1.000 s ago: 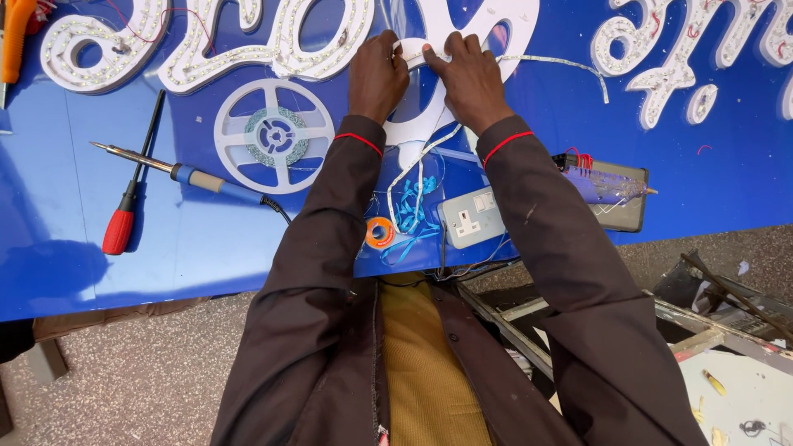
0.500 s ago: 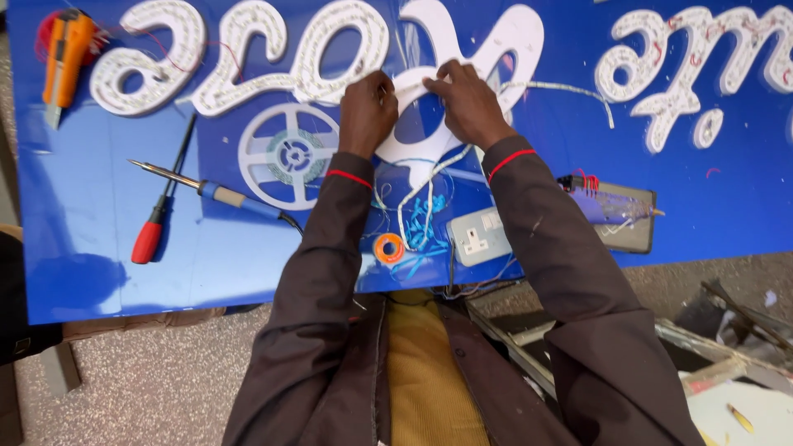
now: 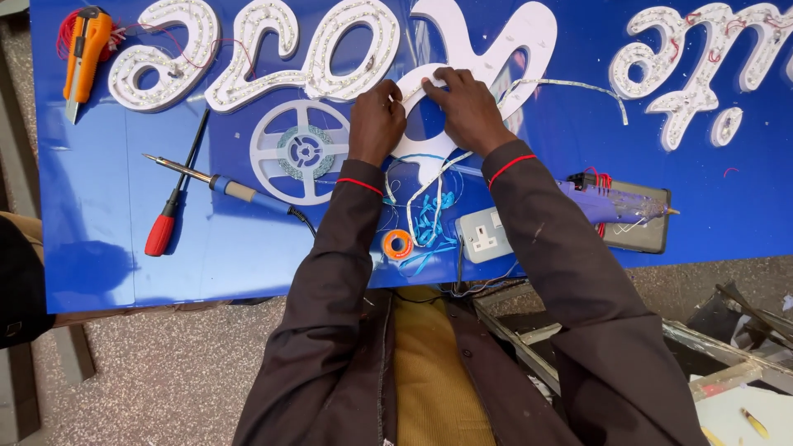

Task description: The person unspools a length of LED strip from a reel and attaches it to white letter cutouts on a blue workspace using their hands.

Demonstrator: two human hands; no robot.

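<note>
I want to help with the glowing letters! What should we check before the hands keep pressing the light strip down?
1. Both hands on the letter: left hand and right hand press the white letter. Ok.
2. Light strip trails loose to the right, unsnagged. Ok.
3. Soldering iron tip points away from the sleeves. Ok; hot or not, cannot tell.
4. Orange knife lies far from the hands. Ok; blade, cannot tell.
5. Blue scraps and orange tape roll clutter the board edge. Not ok.
</note>
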